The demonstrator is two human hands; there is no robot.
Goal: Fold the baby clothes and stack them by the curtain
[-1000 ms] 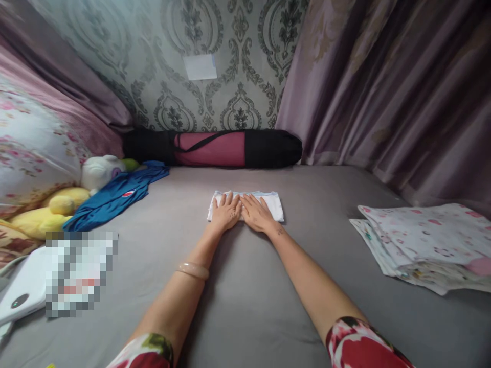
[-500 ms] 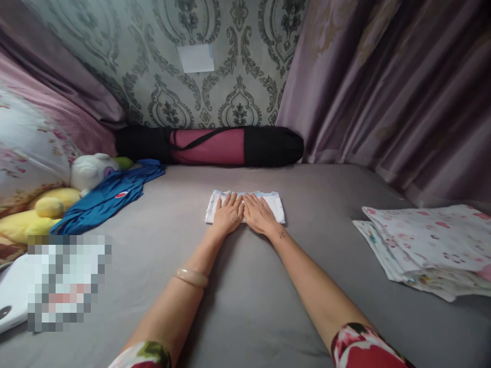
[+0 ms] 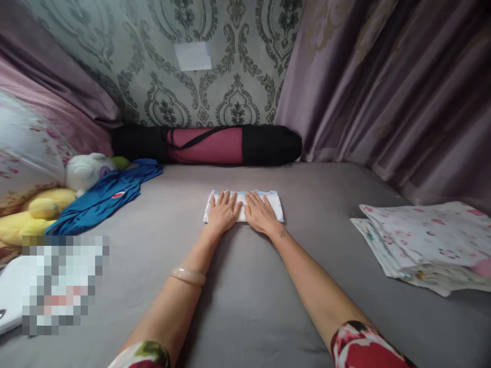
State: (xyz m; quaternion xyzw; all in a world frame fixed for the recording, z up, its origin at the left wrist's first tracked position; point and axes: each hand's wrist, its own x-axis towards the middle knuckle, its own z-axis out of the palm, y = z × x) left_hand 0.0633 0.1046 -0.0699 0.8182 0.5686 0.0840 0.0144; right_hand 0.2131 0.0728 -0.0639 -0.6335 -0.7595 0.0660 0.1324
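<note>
A white folded cloth (image 3: 243,198) with a light blue edge lies flat on the grey bed sheet (image 3: 245,286), its long side running left to right. On its left half rests my left hand (image 3: 225,212), palm down with the fingers stretched out. My right hand (image 3: 262,212) lies flat on the right half in the same way. A small gap separates the two hands, and cloth shows between them. Both hands are open and grip nothing. Parts of the cloth beneath the palms are hidden.
A stack of folded printed cloths (image 3: 425,245) lies at the right. Along the wall stretches a black and pink long bag (image 3: 207,145). At the left are a blue garment (image 3: 103,199), a yellow plush toy (image 3: 42,212), a white plush toy (image 3: 86,171) and a partly blurred white object (image 3: 15,286).
My hands have slid slightly apart across the cloth, so a gap now shows between them. The cloth remains folded in place; the view has shifted a little.
</note>
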